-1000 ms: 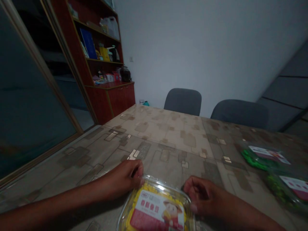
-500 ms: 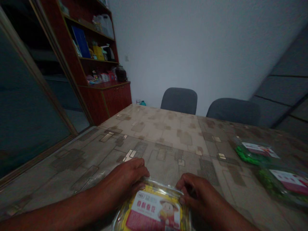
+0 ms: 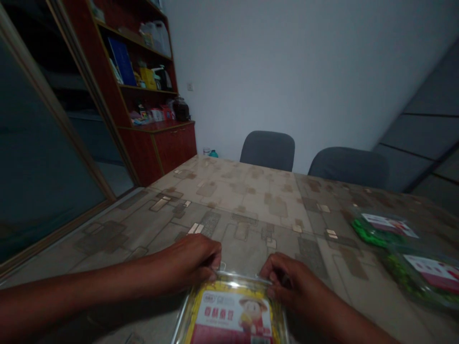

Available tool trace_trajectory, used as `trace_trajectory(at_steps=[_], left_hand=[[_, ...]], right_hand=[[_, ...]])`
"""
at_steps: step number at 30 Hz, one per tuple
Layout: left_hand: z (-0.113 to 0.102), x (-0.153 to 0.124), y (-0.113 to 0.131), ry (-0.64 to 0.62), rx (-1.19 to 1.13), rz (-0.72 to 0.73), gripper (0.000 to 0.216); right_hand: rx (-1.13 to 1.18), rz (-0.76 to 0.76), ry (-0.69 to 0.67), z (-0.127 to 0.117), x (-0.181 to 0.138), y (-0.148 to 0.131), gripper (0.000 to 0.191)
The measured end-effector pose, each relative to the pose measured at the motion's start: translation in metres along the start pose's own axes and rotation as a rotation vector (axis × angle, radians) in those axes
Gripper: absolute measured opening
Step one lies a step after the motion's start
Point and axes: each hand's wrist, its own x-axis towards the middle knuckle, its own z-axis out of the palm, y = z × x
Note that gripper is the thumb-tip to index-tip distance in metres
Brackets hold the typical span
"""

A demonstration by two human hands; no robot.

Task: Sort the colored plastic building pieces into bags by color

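Close in front of me lies a clear plastic snack box (image 3: 229, 313) with yellow contents and a white and dark pink label showing a cartoon figure. Its near end runs out of the picture. My left hand (image 3: 197, 260) is closed, thumb and fingers pinching the far left corner of the box's rim. At the far right corner, my right hand (image 3: 289, 279) is closed too, its curled fingertips gripping the rim. The exact finger contact is partly hidden.
To the right stand two more clear boxes with green contents, a farther box (image 3: 383, 228) and a nearer box (image 3: 426, 274). Beyond the patterned table (image 3: 229, 191) are two grey chairs (image 3: 267, 150). A red-brown cabinet (image 3: 158, 143) with loaded shelves is at the back left.
My left wrist has lifted and its fingers have curled down onto the box's corner. The box has shifted slightly toward me. My right hand has hardly moved.
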Motion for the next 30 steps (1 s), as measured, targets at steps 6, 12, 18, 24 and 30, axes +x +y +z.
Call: trace_trajectory(at_steps=[6,12,18,24,30], left_hand=[[0.005,0.008,0.000,-0.005,0.045,0.048,0.006],[0.000,0.013,0.008,0.051,0.044,0.057,0.008],[0.003,0.016,0.011,0.090,0.053,0.065,0.009],[-0.001,0.011,0.012,0.089,0.076,0.079,0.003],[-0.003,0.014,0.011,0.079,0.099,0.089,0.002]], right_hand=[[-0.050,-0.013,-0.079,-0.012,0.006,0.008,0.019],[0.146,0.006,-0.094,-0.014,0.006,0.009,0.014],[0.081,-0.033,-0.018,-0.007,0.009,0.003,0.011],[-0.219,-0.149,0.120,-0.007,0.006,-0.004,0.017],[-0.304,-0.279,0.169,-0.009,0.005,-0.001,0.012]])
